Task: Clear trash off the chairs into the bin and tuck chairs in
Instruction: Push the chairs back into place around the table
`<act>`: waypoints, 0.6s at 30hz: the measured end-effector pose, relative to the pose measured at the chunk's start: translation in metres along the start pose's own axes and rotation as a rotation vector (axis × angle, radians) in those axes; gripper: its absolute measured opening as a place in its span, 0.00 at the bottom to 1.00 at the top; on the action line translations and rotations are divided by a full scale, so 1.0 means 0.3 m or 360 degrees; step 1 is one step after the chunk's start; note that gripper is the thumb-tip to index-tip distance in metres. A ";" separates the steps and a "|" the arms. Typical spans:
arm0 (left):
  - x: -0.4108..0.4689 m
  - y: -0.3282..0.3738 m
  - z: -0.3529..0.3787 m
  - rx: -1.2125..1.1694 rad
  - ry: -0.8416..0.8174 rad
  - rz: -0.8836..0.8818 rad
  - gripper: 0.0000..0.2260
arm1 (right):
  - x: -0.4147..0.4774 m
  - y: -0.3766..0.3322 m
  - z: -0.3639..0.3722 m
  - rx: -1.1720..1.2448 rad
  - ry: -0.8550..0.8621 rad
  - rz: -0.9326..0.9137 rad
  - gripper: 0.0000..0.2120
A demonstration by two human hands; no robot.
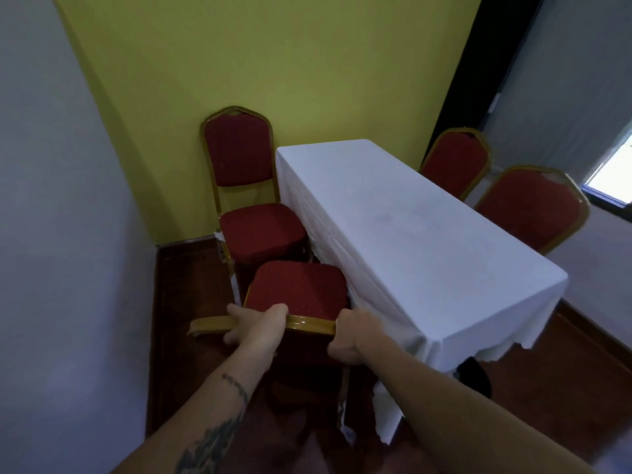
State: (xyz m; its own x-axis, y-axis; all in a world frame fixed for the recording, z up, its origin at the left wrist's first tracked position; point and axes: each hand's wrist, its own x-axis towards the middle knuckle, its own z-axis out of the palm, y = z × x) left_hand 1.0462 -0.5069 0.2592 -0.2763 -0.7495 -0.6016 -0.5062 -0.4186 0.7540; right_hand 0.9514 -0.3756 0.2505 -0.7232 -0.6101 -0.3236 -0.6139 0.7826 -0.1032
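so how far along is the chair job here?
Done, as far as visible: no trash shows on either seat this side, and the two chairs across the table sit close in. In hand: left hand and right hand each have a grip on the near chair back rail. Left: the corner chair stands beside the table. No bin is in view.

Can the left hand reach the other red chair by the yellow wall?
Probably not right now. The left hand is gripping the near chair by its backrest top, and that chair stands between the person and the far chair.
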 end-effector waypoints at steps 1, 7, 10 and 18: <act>0.004 -0.004 -0.002 0.0044 0.0044 0.0019 0.48 | -0.009 -0.006 -0.007 -0.0049 -0.0006 -0.0031 0.20; 0.091 -0.017 -0.077 0.0280 0.0181 0.0185 0.50 | -0.067 -0.092 -0.008 -0.0202 -0.0046 -0.0215 0.12; 0.145 -0.022 -0.129 0.0304 0.0199 0.0237 0.50 | -0.103 -0.152 0.001 -0.0212 -0.0057 -0.0281 0.13; 0.231 0.043 -0.203 0.0565 -0.0022 0.0337 0.55 | -0.138 -0.235 0.016 -0.0175 -0.0125 -0.0377 0.14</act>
State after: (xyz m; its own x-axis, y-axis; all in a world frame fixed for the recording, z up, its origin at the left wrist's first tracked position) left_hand 1.0703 -0.5954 0.2434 -0.4143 -0.7922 -0.4481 -0.6865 -0.0512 0.7253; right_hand 1.0261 -0.4049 0.2665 -0.5314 -0.7597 -0.3748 -0.7969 0.5984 -0.0832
